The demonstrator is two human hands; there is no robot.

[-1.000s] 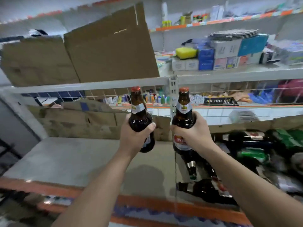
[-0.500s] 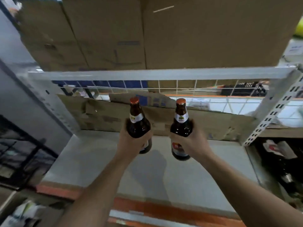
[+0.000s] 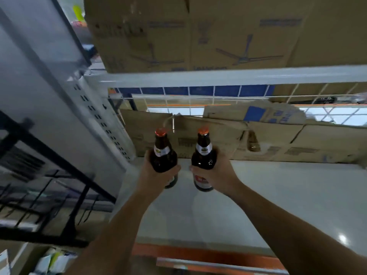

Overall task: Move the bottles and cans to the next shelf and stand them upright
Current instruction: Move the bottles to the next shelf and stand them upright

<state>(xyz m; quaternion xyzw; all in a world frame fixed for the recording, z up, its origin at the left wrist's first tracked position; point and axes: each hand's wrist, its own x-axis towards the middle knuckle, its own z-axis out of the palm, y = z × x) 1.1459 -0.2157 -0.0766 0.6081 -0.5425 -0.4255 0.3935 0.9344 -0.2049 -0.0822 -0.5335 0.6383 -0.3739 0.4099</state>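
Note:
Two brown glass bottles with orange caps stand upright in my hands above the grey shelf (image 3: 278,205). My left hand (image 3: 156,173) grips the left bottle (image 3: 161,153) around its body. My right hand (image 3: 215,175) holds the right bottle (image 3: 203,155), whose red and white label shows below my fingers. Both bottles hover near the shelf's back left corner, close to the cardboard at the rear. Whether their bases touch the shelf I cannot tell.
Flattened cardboard (image 3: 278,141) lines the back of the shelf. A white perforated upright (image 3: 103,124) bounds the left side. The shelf above (image 3: 218,76) carries large cardboard boxes (image 3: 198,32). An orange strip (image 3: 198,255) edges the shelf front. A black rack (image 3: 39,185) stands at left.
My view and both hands have shifted left along the grey shelf and further in. The lying bottles and cans on the right have gone out of sight.

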